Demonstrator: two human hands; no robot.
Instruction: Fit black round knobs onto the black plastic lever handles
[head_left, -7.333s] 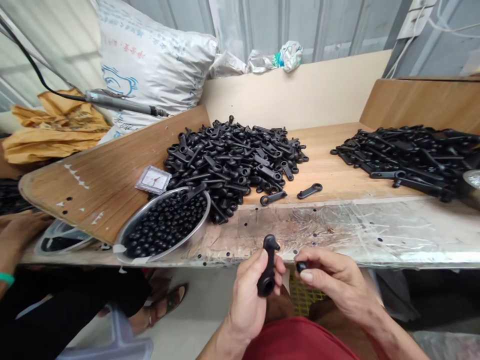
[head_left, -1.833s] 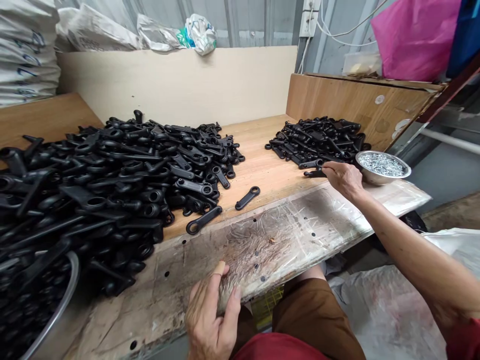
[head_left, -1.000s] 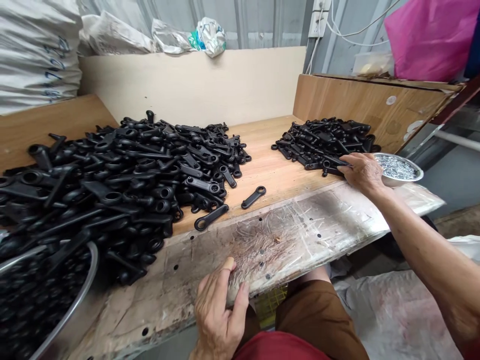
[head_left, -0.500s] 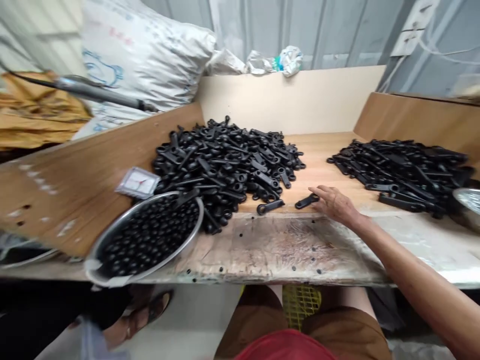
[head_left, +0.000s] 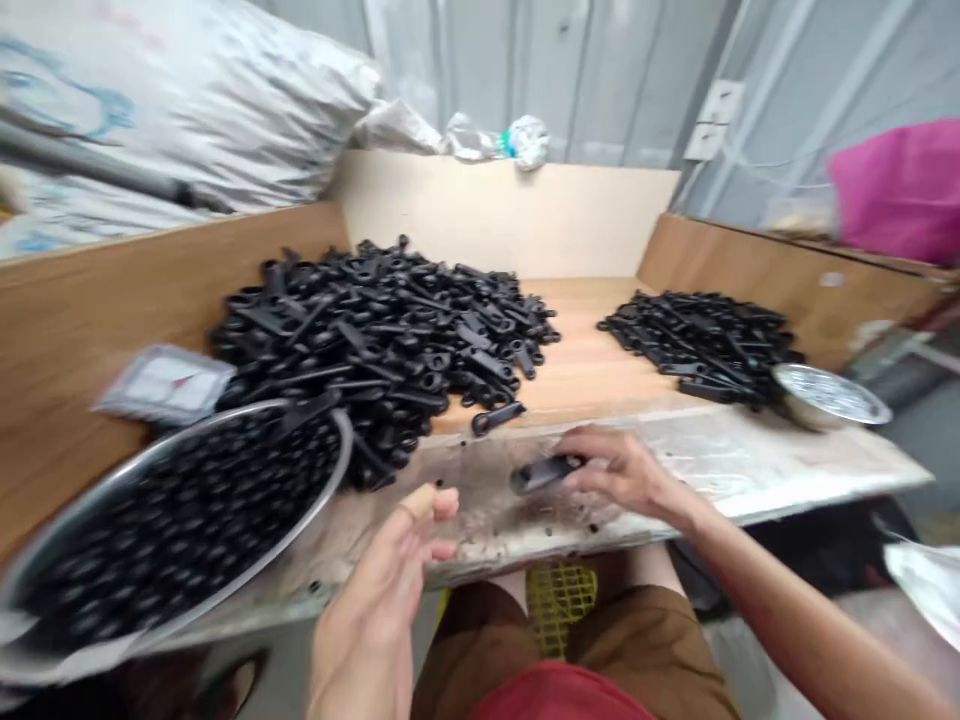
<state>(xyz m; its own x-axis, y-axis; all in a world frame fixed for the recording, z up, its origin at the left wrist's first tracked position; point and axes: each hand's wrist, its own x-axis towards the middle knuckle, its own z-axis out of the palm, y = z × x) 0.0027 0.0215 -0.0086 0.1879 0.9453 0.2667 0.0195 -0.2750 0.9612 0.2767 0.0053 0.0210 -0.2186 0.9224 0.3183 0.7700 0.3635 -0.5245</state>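
My right hand (head_left: 619, 470) is closed around one end of a black lever-like part with a ring at its end (head_left: 544, 474), above the worn front strip of the bench. My left hand (head_left: 382, 590) is at the bench's front edge, to the left of that part, its fingers partly curled and apart, with nothing visible in them. A similar loose black part (head_left: 499, 418) lies just behind, by a large heap of such parts (head_left: 390, 340). At the left, a metal bowl (head_left: 341, 465) holds small round black pieces (head_left: 187, 510).
A smaller heap of black parts (head_left: 705, 345) lies at the right, beside a shiny metal bowl (head_left: 832, 395). Wooden boards (head_left: 510, 215) fence the bench. A small square clock-like object (head_left: 169, 385) leans behind the left bowl. A grey rod-shaped tool (head_left: 97, 165) hangs at upper left near a white sack (head_left: 247, 90).
My right hand has picked up the black part from the bench and brought it nearer and to the left. My left hand has come into view. The camera has shifted towards the right.
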